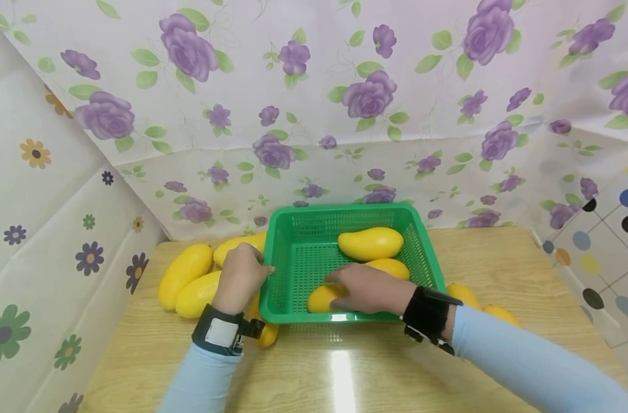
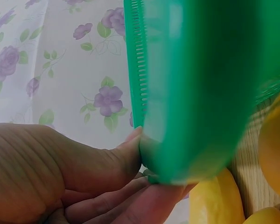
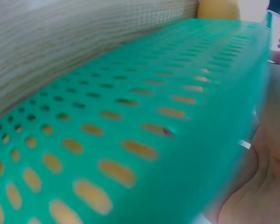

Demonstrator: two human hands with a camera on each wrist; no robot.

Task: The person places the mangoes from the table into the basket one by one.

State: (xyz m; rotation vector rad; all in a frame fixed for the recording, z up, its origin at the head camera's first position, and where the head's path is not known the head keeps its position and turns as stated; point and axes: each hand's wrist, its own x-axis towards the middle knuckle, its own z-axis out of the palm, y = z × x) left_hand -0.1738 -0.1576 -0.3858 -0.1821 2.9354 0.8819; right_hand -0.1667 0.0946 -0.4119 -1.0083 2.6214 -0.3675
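A green plastic basket with slotted walls stands on the table. My left hand pinches its left rim between thumb and fingers; the left wrist view shows this hand at the basket's edge. Inside the basket, my right hand holds a yellow mango near the front wall. Another mango lies partly behind that hand, and one more mango rests at the back right. In the right wrist view the blurred basket wall hides the fingertips and most of the held mango.
Several mangoes lie left of the basket, one mango partly under its front left corner. Two mangoes sit to its right, partly behind the right wrist. Flower-patterned sheeting rises behind the wooden table.
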